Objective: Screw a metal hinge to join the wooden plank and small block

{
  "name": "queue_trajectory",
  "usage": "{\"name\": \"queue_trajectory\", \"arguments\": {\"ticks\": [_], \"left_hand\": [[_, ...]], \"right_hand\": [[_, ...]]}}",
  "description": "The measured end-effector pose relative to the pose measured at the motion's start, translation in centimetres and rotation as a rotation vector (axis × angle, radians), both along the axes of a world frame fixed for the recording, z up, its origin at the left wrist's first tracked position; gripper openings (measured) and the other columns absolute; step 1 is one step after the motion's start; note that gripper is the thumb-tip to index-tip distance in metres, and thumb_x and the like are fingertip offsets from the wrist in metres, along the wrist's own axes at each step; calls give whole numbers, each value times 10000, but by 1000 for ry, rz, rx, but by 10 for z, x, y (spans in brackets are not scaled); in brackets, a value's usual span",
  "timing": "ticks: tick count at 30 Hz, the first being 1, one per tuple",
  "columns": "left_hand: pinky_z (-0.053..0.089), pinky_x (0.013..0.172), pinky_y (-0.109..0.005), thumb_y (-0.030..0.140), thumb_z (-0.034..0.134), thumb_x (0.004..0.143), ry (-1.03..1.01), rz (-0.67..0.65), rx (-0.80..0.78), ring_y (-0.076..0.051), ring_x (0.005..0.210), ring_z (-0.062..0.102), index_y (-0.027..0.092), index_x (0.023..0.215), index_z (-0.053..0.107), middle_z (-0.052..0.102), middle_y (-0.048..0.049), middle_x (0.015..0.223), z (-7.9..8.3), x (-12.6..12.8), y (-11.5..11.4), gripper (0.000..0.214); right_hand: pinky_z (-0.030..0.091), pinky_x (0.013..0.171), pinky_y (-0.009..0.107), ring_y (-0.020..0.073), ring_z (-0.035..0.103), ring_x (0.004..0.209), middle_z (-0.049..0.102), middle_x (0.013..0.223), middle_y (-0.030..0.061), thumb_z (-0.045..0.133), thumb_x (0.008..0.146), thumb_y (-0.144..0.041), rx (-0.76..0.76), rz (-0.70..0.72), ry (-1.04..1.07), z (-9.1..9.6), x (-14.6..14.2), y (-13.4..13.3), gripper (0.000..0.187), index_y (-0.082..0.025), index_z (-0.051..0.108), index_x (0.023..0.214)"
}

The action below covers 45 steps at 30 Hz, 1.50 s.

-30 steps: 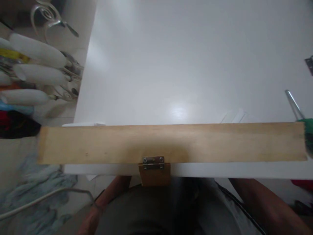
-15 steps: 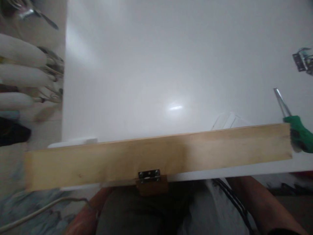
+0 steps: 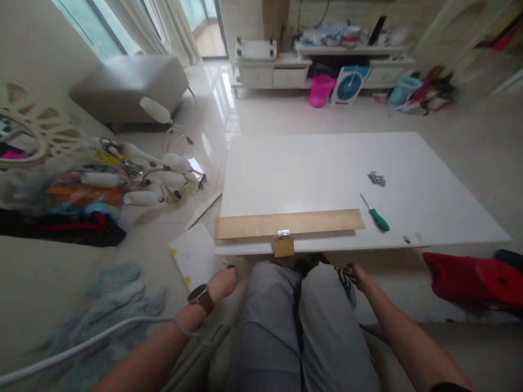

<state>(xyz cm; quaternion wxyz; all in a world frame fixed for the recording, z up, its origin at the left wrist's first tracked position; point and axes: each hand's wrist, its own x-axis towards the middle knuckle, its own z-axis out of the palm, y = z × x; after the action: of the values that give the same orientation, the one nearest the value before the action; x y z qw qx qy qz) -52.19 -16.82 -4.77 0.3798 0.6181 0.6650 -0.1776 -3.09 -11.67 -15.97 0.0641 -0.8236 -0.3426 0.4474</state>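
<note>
A long pale wooden board [image 3: 249, 224] lies along the near edge of the white panel [image 3: 294, 171]. At the middle of its near side, a metal hinge [image 3: 283, 234] joins it to a small wooden block [image 3: 284, 246], which reaches over the panel edge. My left hand [image 3: 224, 282] hangs beside my left knee, fingers curled; a small dark bit shows at the fingertips, too small to name. By my right knee is my right hand [image 3: 356, 276], its fingers blurred and partly hidden. Neither hand touches the board. A green-handled screwdriver [image 3: 379, 219] lies right of the board.
Several loose metal hinges [image 3: 376, 178] lie on the panel behind the screwdriver. A white lamp with several shades [image 3: 169, 178] rests on the floor at left. A smaller white board [image 3: 194, 256] lies nearby. A red object [image 3: 476, 280] is at right; a cable [image 3: 122, 323] crosses my left forearm.
The view has tilted up and drawn back, bringing the room and both my hands into sight. The board still lies at the panel's near edge with the hinge and block.
</note>
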Motion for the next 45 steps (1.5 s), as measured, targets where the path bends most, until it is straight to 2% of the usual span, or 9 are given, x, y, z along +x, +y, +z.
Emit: {"name": "queue_trajectory", "arguments": {"ticks": [8, 12, 17, 21, 25, 30, 35, 39, 45], "left_hand": [[536, 940, -367, 383, 430, 1091, -121, -109, 215, -303, 1124, 773, 183, 1052, 761, 817, -163, 1175, 100, -7, -66, 389], [522, 937, -377, 445, 491, 1070, -147, -111, 341, -325, 1155, 752, 189, 1115, 764, 808, -171, 1220, 119, -10, -61, 377], [522, 908, -317, 346, 500, 1065, -228, 72, 411, -263, 1116, 757, 130, 1298, 685, 805, -164, 1228, 117, -8, -39, 367], [530, 969, -326, 372, 480, 1076, -166, 72, 438, -280, 1187, 750, 94, 1350, 661, 779, -207, 1299, 114, -18, -31, 430], [534, 967, -379, 458, 517, 1055, -27, -60, 310, -347, 1204, 747, 134, 1155, 751, 793, -212, 1265, 121, -25, -26, 412], [537, 984, -363, 411, 472, 1088, -24, -95, 342, -303, 1206, 751, 163, 1266, 711, 790, -181, 1299, 110, -18, -15, 388], [531, 1004, -347, 397, 538, 1062, -210, -215, 254, -292, 1231, 737, 204, 1216, 727, 784, -140, 1332, 99, 0, -17, 312], [524, 1031, -374, 390, 539, 1055, -289, -255, 251, -305, 1245, 728, 189, 1275, 702, 765, -155, 1366, 99, 9, -23, 340], [526, 1022, -397, 374, 533, 1057, -271, -287, 211, -323, 1211, 738, 171, 1242, 696, 771, -179, 1330, 99, 10, -25, 319]], "right_hand": [[659, 884, 362, 188, 738, 1039, 744, 1251, 76, 716, 1040, -386, 217, -120, -29, 93, -4, -76, 278, -186, 715, 1234], [664, 866, 365, 177, 741, 989, 750, 1188, 68, 690, 1057, -426, 308, -42, -88, 142, -21, -86, 314, -169, 704, 1237], [655, 888, 382, 183, 737, 997, 751, 1156, 60, 708, 1045, -413, 427, 175, -206, 178, -45, -49, 289, -159, 713, 1184], [580, 1081, 472, 243, 684, 1213, 713, 1292, 84, 748, 989, -284, 547, 394, -320, 175, -77, -3, 269, -164, 692, 1223], [490, 1195, 429, 288, 597, 1369, 626, 1473, 159, 773, 814, -81, 611, 662, -363, 162, -131, 33, 590, -170, 638, 1382], [395, 1292, 482, 357, 407, 1593, 456, 1722, 117, 845, 717, -61, 578, 929, -443, 150, -180, 73, 976, -301, 488, 1594], [288, 1352, 608, 458, 236, 1691, 247, 1829, 201, 977, 620, -159, 398, 979, -593, 142, -165, 115, 1289, -279, 300, 1710], [243, 1361, 623, 495, 223, 1689, 282, 1793, 260, 1037, 525, -180, 265, 965, -665, 142, -132, 139, 1375, -226, 326, 1701], [401, 1243, 618, 471, 490, 1498, 538, 1578, 259, 1047, 558, -318, 163, 984, -672, 135, -108, 150, 1121, -191, 514, 1536]]}}
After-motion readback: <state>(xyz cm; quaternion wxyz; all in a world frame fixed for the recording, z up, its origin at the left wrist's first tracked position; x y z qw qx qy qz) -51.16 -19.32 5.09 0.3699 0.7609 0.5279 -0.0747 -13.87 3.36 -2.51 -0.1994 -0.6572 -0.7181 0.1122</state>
